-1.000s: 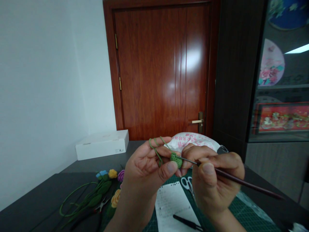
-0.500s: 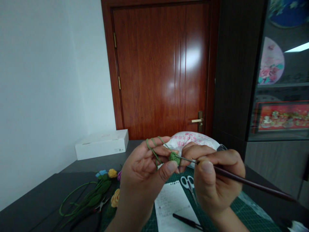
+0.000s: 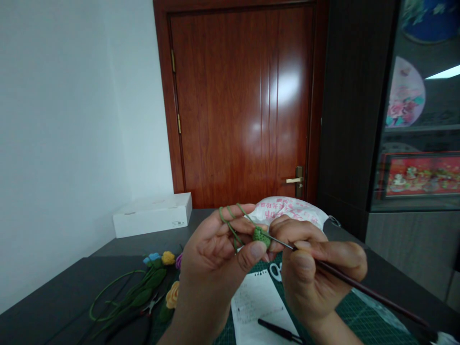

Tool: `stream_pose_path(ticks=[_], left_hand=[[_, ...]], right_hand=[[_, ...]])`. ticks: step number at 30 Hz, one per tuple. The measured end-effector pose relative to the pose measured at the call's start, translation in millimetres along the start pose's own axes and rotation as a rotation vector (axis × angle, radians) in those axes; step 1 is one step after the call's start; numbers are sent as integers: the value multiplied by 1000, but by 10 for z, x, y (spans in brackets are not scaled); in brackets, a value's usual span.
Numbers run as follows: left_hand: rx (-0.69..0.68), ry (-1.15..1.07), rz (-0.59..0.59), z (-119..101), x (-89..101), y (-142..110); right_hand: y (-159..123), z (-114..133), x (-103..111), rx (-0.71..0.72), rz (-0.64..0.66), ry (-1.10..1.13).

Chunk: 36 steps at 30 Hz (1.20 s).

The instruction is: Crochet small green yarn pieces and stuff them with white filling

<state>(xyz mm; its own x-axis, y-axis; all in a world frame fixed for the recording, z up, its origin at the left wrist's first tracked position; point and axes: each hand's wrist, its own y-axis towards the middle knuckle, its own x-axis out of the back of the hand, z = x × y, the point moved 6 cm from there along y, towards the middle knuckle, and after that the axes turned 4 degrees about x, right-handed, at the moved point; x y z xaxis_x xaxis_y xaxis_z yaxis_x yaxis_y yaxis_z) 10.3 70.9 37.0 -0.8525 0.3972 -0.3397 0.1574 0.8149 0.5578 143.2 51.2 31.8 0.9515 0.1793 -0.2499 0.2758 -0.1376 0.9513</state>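
Left fingers [image 3: 240,225] are pinching the green crochet piece [image 3: 261,236] in mid-air above the mat, yarn [image 3: 223,216] looped round them, while right fingers [image 3: 298,229] are gripping the hook [image 3: 359,282]; slackening yarn tension could be letting the hook slip from the stitch.

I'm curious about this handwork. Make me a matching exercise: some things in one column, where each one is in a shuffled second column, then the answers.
Things:
1. Green yarn strand
2. Slim dark-handled crochet hook
3. White cardboard box
4. Yellow crocheted rose

Places:
A. Gripped in the right hand
B. Beside green crocheted leaves
C. Looped around fingers of the left hand
D. Against the white wall on the dark table

Pairs: 1-C, 2-A, 3-D, 4-B
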Motion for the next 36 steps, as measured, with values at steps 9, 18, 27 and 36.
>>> stream_pose_path(ticks=[9, 18, 27, 36], left_hand=[[0, -53, 45, 27, -20, 3], [-42, 2, 4, -10, 14, -9], [41, -59, 44, 70, 29, 5], [55, -36, 53, 101, 24, 34]], right_hand=[[-41, -17, 16, 37, 8, 18], [-115, -86, 3, -65, -56, 76], [-168, -313, -111, -500, -287, 396], [-41, -298, 17, -476, -81, 307]])
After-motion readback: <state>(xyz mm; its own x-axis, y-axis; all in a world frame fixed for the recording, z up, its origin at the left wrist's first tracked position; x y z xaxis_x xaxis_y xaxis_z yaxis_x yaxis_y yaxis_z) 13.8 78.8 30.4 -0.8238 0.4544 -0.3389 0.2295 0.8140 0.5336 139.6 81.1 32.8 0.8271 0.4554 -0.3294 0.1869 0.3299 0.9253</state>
